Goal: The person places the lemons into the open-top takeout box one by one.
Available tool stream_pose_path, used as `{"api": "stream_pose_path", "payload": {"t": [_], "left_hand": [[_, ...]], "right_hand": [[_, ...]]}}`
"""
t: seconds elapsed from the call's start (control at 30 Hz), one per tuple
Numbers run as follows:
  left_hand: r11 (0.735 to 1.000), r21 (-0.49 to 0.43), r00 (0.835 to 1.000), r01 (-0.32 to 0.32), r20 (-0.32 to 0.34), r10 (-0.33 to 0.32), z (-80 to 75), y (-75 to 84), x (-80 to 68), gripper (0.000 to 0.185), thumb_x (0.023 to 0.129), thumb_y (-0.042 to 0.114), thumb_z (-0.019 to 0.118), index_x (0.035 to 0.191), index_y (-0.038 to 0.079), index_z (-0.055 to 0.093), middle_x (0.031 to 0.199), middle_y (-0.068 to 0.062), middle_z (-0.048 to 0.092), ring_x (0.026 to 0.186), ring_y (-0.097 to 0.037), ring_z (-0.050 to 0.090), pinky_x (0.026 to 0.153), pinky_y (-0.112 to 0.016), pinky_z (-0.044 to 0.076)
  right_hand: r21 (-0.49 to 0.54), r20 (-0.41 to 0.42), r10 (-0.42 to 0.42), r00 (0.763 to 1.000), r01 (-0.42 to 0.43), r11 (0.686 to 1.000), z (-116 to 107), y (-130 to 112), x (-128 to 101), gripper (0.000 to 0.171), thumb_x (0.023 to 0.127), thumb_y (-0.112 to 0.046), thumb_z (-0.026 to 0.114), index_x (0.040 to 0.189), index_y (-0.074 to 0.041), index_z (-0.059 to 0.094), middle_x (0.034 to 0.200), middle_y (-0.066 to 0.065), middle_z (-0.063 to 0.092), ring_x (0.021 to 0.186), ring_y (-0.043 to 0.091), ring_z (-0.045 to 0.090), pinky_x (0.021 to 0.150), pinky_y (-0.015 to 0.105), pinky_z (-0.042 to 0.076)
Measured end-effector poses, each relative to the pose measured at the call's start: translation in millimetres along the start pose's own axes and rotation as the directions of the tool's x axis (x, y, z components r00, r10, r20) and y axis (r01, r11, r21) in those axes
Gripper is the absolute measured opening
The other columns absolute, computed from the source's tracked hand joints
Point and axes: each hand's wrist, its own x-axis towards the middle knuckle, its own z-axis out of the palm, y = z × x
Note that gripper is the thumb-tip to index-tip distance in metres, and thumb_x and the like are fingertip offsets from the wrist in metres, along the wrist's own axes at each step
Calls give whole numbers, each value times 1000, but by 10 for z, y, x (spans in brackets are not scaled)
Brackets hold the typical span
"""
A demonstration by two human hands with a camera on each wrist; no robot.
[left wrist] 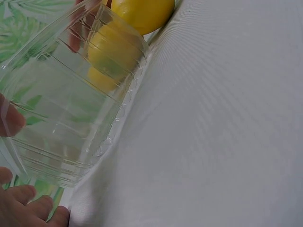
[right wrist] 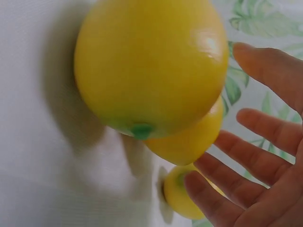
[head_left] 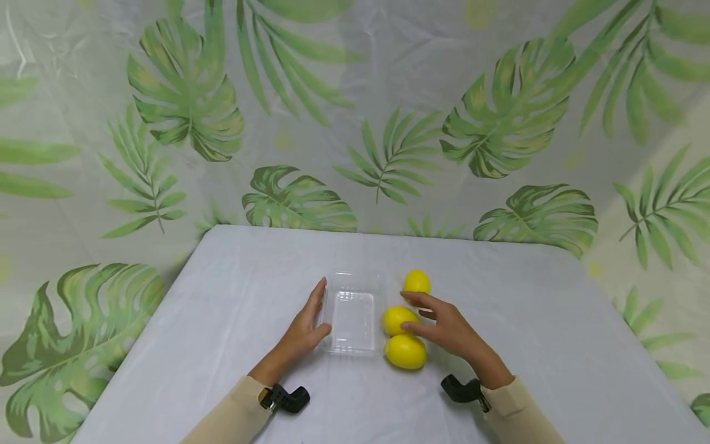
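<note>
Resting flat against the 9 o'clock side of the clear plastic tray point(head_left: 355, 313), the left hand point(head_left: 304, 330) steadies it with straight fingers rather than gripping, while the right hand point(head_left: 446, 327) lies with relaxed, spread fingers over the middle lemon point(head_left: 397, 319), grasping nothing yet. All three lemons sit on the white table point(head_left: 222, 320) along the tray's 3 o'clock side: the far lemon point(head_left: 416, 282) toward 1 o'clock, the near lemon point(head_left: 406, 352) toward 5 o'clock, touching the middle one. Judging from this, the work has barely begun: the tray holds nothing and every lemon waits outside it.
</note>
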Motion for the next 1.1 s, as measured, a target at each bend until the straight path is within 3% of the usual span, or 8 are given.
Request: {"api": "stream_pose_path", "payload": {"t": [0.23, 0.5, 0.73, 0.8, 0.97, 1.1], "left_hand": [[1000, -7, 1000, -19, -25, 19, 15, -17, -9, 85, 73, -10, 45, 150, -10, 10, 157, -26, 13, 143, -41, 16, 113, -45, 20], [1000, -12, 999, -26, -43, 26, 21, -15, -5, 82, 74, -15, 42, 150, -9, 12, 156, -26, 14, 143, -41, 17, 112, -49, 22], [999, -32, 997, -44, -71, 41, 77, -353, 30, 85, 73, -15, 39, 153, -2, 13, 160, -16, 13, 146, -32, 14, 114, -51, 20], [999, -23, 997, -34, -65, 32, 65, -307, 26, 85, 72, -15, 38, 152, -3, 13, 159, -16, 13, 146, -33, 15, 114, -51, 21], [1000, -10, 999, 1, -44, -2, 15, -13, 3, 81, 71, -18, 38, 148, -13, 13, 157, -24, 14, 144, -39, 16, 113, -51, 21], [1000, -14, 999, 2, -53, -2, 19, 0, -6, 82, 70, -17, 38, 148, -13, 14, 157, -24, 14, 144, -39, 16, 114, -48, 21]], "right_hand": [[24, 4, -2, 1000, 2, 1000, 61, 24, 7, 59, 85, -26, 74, 137, -8, 53, 134, 16, 56, 120, 35, 54, 96, 51, 47], [3, 12, 25, 1000, -25, 1000, 106, 66, 19, 56, 86, -35, 71, 134, -10, 56, 132, 11, 58, 120, 30, 55, 96, 49, 48], [32, 13, 52, 999, -52, 998, 136, 64, 28, 51, 87, -33, 70, 132, -11, 59, 133, 5, 58, 119, 27, 54, 94, 48, 49], [35, 15, 61, 998, -61, 998, 140, 65, 31, 51, 87, -33, 70, 132, -12, 59, 133, 4, 58, 119, 26, 54, 93, 46, 50], [14, 23, 68, 997, -68, 998, 149, 101, 35, 54, 88, -37, 69, 134, -12, 58, 135, 3, 57, 121, 25, 53, 92, 43, 51], [2, 23, 78, 997, -78, 997, 157, 126, 38, 55, 88, -39, 69, 135, -13, 57, 134, 2, 58, 119, 23, 54, 91, 41, 51]]}}
